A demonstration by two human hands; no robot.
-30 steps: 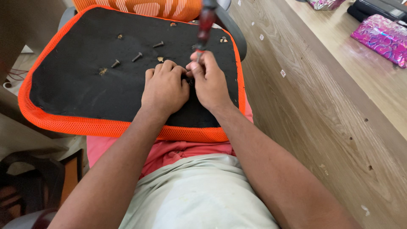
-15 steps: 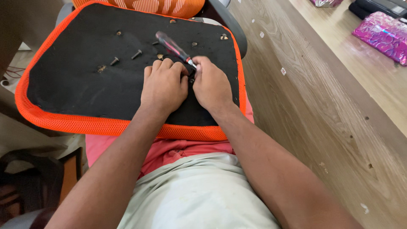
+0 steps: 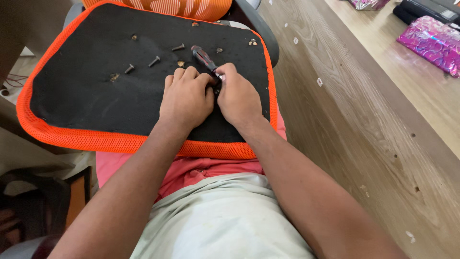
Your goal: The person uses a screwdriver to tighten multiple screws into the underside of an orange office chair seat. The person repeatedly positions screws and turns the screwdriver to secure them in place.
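Both forearms reach forward from the lap and meet over the black underside of an orange-rimmed chair seat (image 3: 86,103), which rests tilted across the person's thighs. The left hand (image 3: 184,98) lies knuckles up, fingers curled under and pressed down on the black surface, its thumb side against the other hand. The right hand (image 3: 237,96) sits just beside it, touching it, wrist bent slightly inward, fingers folded tight. Its grip is closed around the lower end of a screwdriver (image 3: 205,58), whose dark red and black handle slants up and away to the left from between the two hands. The tip of the tool is hidden under the fingers, so what it meets cannot be told. Whether the left grip holds anything cannot be told either; the fingers are closed but hide their contents.

Just beyond the knuckles, loose screws (image 3: 154,61) lie scattered on the black panel, one near the screwdriver handle, others further left. To the right runs a wooden table (image 3: 364,124), and at its far end lies a shiny pink wrapped package (image 3: 431,41), well apart from the hands.
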